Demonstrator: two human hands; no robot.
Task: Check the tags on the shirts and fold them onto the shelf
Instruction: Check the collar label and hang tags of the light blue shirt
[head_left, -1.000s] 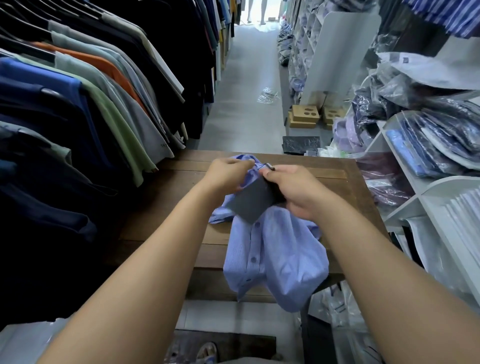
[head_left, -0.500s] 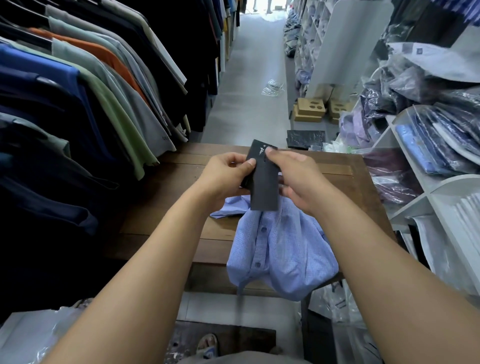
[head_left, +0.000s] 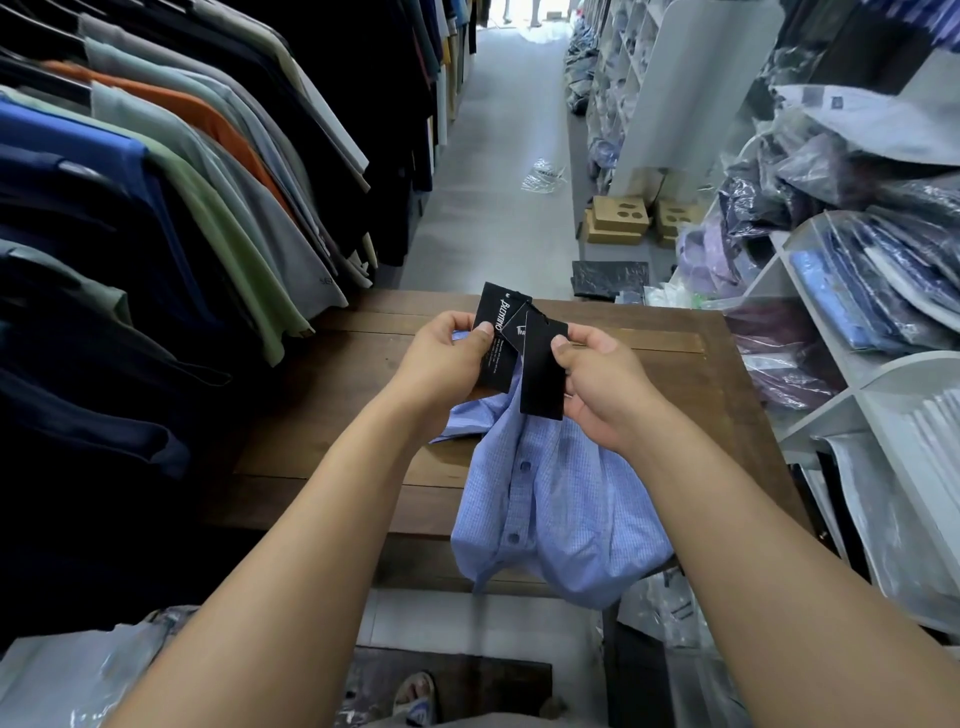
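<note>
Pinching tags (head_left: 540, 366) above the shirt (head_left: 550, 509): left hand (head_left: 441, 361), right hand (head_left: 597, 387).

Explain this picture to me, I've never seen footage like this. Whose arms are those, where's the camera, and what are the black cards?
No machine here. The camera sits on a person's head, looking forward and down, so the two arms reaching in from below are that person's own. The left hand pinches one black tag and the right hand pinches a second tag; these look like the shirt's labels being checked. The light blue shirt lies crumpled on the wooden table, draping over its near edge. On the left are hanging shirts; on the right, white shelves holding bagged shirts.
</note>
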